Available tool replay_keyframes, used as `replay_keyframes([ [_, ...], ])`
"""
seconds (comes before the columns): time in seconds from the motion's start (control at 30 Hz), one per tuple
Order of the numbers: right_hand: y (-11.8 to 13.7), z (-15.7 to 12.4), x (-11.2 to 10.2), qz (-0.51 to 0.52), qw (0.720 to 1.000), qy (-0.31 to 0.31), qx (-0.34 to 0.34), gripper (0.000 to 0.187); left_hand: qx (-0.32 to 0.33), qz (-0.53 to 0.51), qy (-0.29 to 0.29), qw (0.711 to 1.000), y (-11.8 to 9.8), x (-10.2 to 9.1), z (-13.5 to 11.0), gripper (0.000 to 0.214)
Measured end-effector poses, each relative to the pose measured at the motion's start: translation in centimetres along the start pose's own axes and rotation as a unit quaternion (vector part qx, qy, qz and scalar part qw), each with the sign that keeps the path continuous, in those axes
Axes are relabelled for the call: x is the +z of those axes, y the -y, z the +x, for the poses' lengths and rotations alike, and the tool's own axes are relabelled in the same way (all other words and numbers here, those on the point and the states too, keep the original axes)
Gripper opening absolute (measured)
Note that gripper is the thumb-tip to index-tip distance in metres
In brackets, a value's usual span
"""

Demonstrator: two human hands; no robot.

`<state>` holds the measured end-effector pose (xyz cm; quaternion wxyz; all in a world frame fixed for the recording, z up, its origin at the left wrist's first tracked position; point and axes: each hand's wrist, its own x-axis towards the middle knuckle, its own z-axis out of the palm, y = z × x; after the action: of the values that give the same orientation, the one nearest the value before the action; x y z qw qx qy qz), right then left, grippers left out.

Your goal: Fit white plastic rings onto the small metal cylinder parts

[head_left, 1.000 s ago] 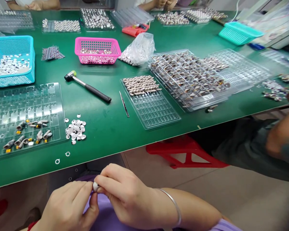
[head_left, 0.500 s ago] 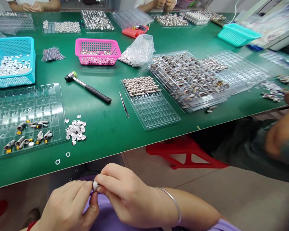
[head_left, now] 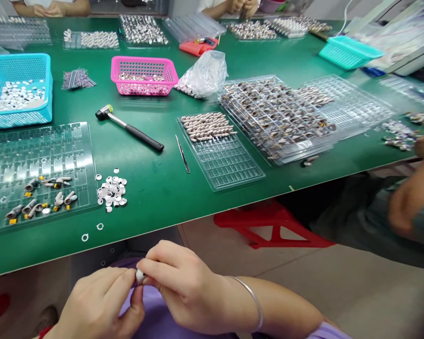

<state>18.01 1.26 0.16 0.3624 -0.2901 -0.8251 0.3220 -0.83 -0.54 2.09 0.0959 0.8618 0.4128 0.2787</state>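
Observation:
Below the front edge of the green table [head_left: 162, 188], over my lap, my left hand [head_left: 99, 303] and my right hand [head_left: 183, 282] meet. Both pinch one small white part [head_left: 140, 276] between their fingertips; most of it is hidden by the fingers. A silver bangle [head_left: 254, 301] circles my right wrist. On the table above my hands lies a loose pile of small white rings [head_left: 112, 190], beside a clear tray [head_left: 35, 174] that holds several grey earbud-shaped pieces.
A hammer [head_left: 129, 128], tweezers [head_left: 182, 153], a pink basket [head_left: 143, 74], a blue basket [head_left: 19, 89], a plastic bag [head_left: 205, 73] and clear trays of parts [head_left: 275, 117] are on the table. A co-worker's arm [head_left: 415, 193] is at right. A red stool [head_left: 268, 226] stands underneath.
My hands stay together on the small white part, with only slight finger movement. The co-worker's arm at right shifts a little.

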Motion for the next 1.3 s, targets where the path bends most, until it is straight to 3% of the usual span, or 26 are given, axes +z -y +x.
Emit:
replay_keyframes([
  [0.2,0.0,-0.6,0.3,-0.037,0.999,-0.015,-0.019,0.025,0.032,0.031,-0.046,0.998,0.0,0.1,-0.4,0.015],
  [0.67,-0.3,-1.4,0.6,-0.06,0.993,-0.064,-0.076,0.03,0.063,0.028,-0.053,0.996,0.0,0.2,-1.1,0.016],
  [0.87,0.0,-1.1,0.6,-0.067,0.995,-0.057,-0.055,0.028,0.083,0.051,-0.056,0.994,-0.1,0.1,-0.8,0.014],
  [1.07,-0.1,-1.0,0.5,-0.072,0.994,-0.051,-0.068,0.028,0.051,0.006,-0.041,0.998,-0.4,-0.2,0.2,0.019],
  [1.3,0.0,-0.7,0.4,-0.021,0.999,-0.022,-0.021,0.024,0.068,0.039,-0.033,0.996,-0.2,0.0,0.0,0.016],
])
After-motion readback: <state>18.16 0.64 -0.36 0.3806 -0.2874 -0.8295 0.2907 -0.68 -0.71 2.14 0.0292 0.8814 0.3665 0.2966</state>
